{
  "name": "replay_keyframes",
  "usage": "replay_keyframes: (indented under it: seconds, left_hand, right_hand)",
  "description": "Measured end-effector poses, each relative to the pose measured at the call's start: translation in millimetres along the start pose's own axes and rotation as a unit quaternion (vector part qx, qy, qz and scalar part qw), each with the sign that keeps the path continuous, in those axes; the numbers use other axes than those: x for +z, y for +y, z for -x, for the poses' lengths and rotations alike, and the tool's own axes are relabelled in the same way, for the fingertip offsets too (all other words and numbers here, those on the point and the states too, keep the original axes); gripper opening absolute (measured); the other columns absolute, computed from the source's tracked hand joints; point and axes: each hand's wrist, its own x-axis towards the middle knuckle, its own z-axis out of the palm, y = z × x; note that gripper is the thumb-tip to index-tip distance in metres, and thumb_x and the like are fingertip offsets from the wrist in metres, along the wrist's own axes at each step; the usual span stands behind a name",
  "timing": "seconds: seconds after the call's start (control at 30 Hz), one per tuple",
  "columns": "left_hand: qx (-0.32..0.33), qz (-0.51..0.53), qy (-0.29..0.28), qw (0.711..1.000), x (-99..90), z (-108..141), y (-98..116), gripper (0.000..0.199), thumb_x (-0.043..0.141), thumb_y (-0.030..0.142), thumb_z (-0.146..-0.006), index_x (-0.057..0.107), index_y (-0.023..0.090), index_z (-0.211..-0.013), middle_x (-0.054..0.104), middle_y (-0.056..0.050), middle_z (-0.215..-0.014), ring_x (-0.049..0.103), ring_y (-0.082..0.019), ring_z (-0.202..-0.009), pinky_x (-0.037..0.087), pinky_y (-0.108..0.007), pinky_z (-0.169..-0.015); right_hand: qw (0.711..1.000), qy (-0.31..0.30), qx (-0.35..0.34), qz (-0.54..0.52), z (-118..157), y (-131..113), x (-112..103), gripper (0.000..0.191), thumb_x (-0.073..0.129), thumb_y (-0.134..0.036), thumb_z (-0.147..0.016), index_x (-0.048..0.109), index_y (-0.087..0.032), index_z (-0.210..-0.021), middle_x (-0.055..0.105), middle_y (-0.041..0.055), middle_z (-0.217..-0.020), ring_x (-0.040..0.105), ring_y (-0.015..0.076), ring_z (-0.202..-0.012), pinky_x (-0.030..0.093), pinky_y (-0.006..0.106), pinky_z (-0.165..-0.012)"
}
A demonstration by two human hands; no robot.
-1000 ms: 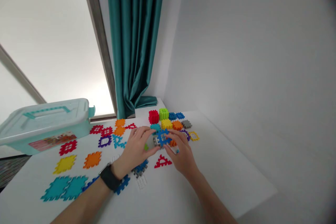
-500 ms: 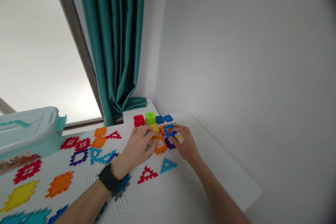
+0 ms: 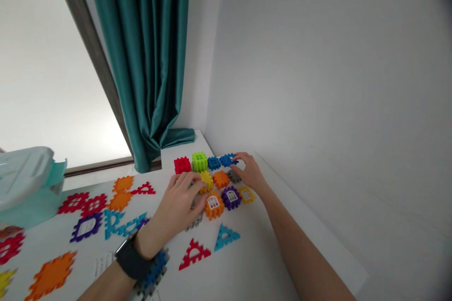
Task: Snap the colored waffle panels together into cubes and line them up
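My right hand (image 3: 249,171) is at the back right of the table, thumb and fingertips on the right edge of a blue toothed block (image 3: 228,160). My left hand (image 3: 180,200) hovers low with fingers apart, beside a yellow toothed cube (image 3: 206,181) and an orange cube with a white window (image 3: 213,205). Grey and teal pieces are partly hidden under it. Between the hands lie an orange block (image 3: 221,179), a purple window block (image 3: 231,197) and a yellow window piece (image 3: 246,194). A dark grey block (image 3: 234,176) shows just below my right fingers.
A red cube (image 3: 182,165), a green cube (image 3: 199,162) and another blue block (image 3: 213,163) line the back. Red (image 3: 194,254) and light-blue triangles (image 3: 226,237) lie in front. Flat pieces and a lidded box (image 3: 31,188) are at left; a wall (image 3: 318,103) rises at right.
My right hand has carried the blue block back to the rear row, uncovering the purple, yellow and dark grey pieces. My left hand stays near the yellow cube. The view has shifted slightly.
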Motion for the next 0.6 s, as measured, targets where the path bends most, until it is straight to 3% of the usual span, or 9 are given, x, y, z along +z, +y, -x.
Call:
replay_keyframes:
  seconds: [0.2, 0.6]
  left_hand:
    - [0.006, -0.006, -0.005, 1.000, 2.7, -3.3, -0.5, 0.017, 0.050, 0.025, -0.094, 0.064, 0.020, -0.103, 0.061, -0.009, -0.107, 0.056, -0.027, -0.101, 0.044, -0.049, -0.093]
    - [-0.004, -0.021, 0.042, 0.999, 1.7, -2.3, 0.1, 0.016, 0.051, 0.022, -0.093, 0.063, 0.020, -0.104, 0.064, -0.009, -0.108, 0.059, -0.027, -0.103, 0.046, -0.047, -0.089]
  right_hand:
    - [1.000, -0.023, 0.013, 0.011, -10.5, 21.4, 11.4, 0.010, 0.069, -0.024, -0.076, 0.063, -0.023, -0.084, 0.068, 0.0064, -0.104, 0.061, 0.0250, -0.104, 0.044, 0.045, -0.099]
    - [0.998, -0.031, 0.048, 0.026, -31.9, 41.9, 23.1, 0.011, 0.068, -0.021, -0.075, 0.064, -0.021, -0.086, 0.070, 0.0038, -0.100, 0.063, 0.0208, -0.094, 0.047, 0.038, -0.091]
